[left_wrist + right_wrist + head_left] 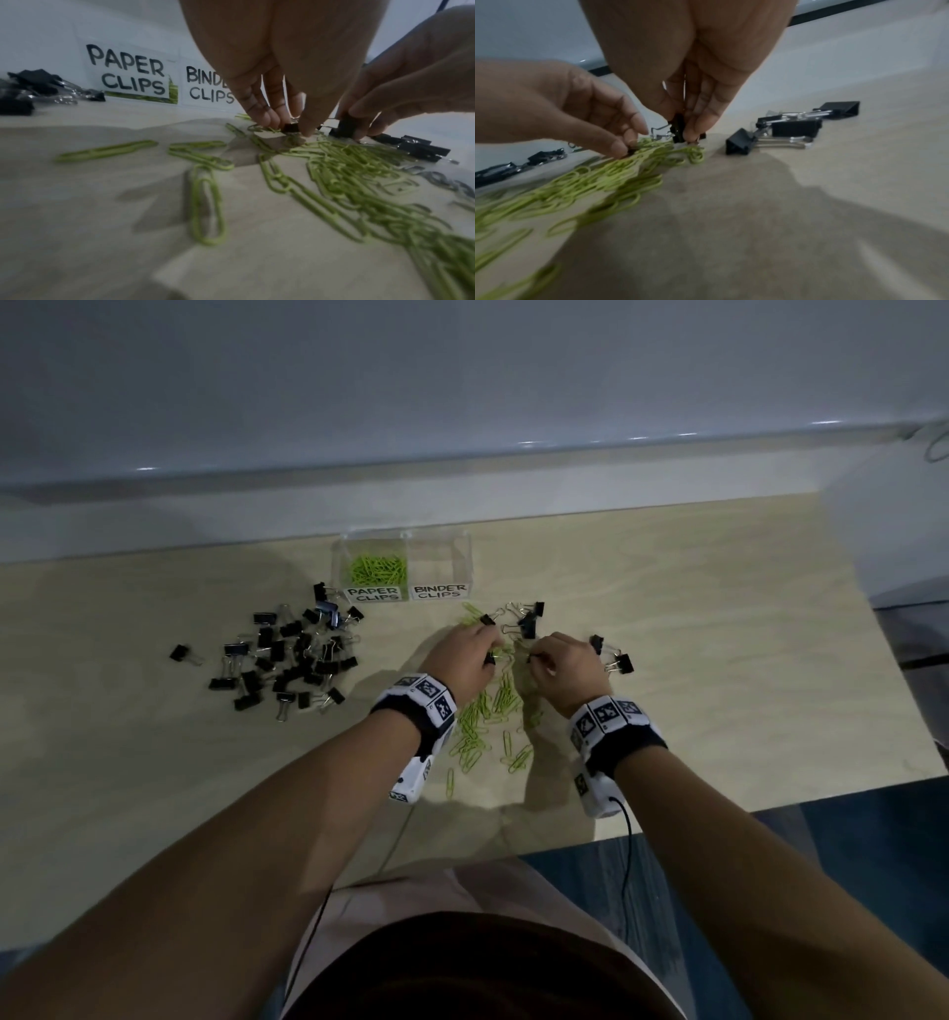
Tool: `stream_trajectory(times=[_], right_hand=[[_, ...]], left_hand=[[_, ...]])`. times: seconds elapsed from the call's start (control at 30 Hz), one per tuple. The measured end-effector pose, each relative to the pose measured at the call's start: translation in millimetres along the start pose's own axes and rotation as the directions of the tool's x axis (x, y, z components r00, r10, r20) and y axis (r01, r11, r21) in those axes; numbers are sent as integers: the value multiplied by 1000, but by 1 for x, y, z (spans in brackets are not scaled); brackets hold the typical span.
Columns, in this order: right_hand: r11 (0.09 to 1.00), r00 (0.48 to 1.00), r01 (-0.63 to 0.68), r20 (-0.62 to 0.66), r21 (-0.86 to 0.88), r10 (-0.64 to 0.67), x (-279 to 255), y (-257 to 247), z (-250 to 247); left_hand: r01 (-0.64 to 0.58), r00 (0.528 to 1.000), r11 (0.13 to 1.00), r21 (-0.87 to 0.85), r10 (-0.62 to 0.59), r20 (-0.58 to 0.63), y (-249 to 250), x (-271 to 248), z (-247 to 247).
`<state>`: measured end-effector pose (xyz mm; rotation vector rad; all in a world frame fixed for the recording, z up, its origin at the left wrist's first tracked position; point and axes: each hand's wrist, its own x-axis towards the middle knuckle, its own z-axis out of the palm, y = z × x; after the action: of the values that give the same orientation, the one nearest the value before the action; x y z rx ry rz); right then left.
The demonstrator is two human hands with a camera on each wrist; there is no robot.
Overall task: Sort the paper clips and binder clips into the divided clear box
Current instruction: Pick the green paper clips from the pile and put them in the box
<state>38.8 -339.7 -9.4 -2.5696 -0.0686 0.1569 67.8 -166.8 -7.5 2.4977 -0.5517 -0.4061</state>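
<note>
Both hands' fingers (690, 130) around binder clips (678, 127)

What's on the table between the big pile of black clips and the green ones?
Head view: bare table between the black clips and the green ones.

Looks like an office or study corner: a pale wood-grain desk (693, 629) pushed against a plain white wall (462, 377), with a hand-lettered clear box (405, 567) of stationery (dim light, though, so hard to be sure).
</note>
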Motion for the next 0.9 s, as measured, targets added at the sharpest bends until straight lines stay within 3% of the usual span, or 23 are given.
stream_trajectory(times=[0.1, 0.2, 0.33, 0.4, 0.5, 0.57, 0.67, 0.8, 0.9], right_hand=[[994, 993, -64, -96, 90, 73, -5, 5, -11], [975, 956, -154, -226, 162, 188, -6, 18, -24], [962, 942, -274, -197, 13, 271, -3, 35, -30], [950, 945, -291, -191, -117, 266, -6, 32, -27], [977, 967, -140, -234, -158, 101, -14, 17, -20], [990, 982, -58, -188, -125, 34, -24, 6, -11], [992, 994, -96, -67, -85, 91, -43, -5, 6], [990, 989, -141, 49, 3, 141, -53, -33, 23], [997, 989, -47, 143, 58, 38, -46, -48, 27]], left_hand=[[-8, 1000, 999, -44, 8, 13, 0, -12, -10], [99, 995, 986, -136, -99, 5, -13, -29, -26], [173, 972, 966, -190, -199, -122, -54, -53, -47], [181, 958, 979, -99, -198, -206, -78, -63, -55], [179, 964, 982, 60, -163, -209, -96, -76, -58], [160, 982, 982, 96, -148, -121, -95, -84, -53], [170, 985, 985, 33, -170, -7, -84, -93, -36], [221, 971, 974, -56, -225, -81, -63, -92, -18], [191, 979, 973, -133, -198, -46, -42, -84, -10]])
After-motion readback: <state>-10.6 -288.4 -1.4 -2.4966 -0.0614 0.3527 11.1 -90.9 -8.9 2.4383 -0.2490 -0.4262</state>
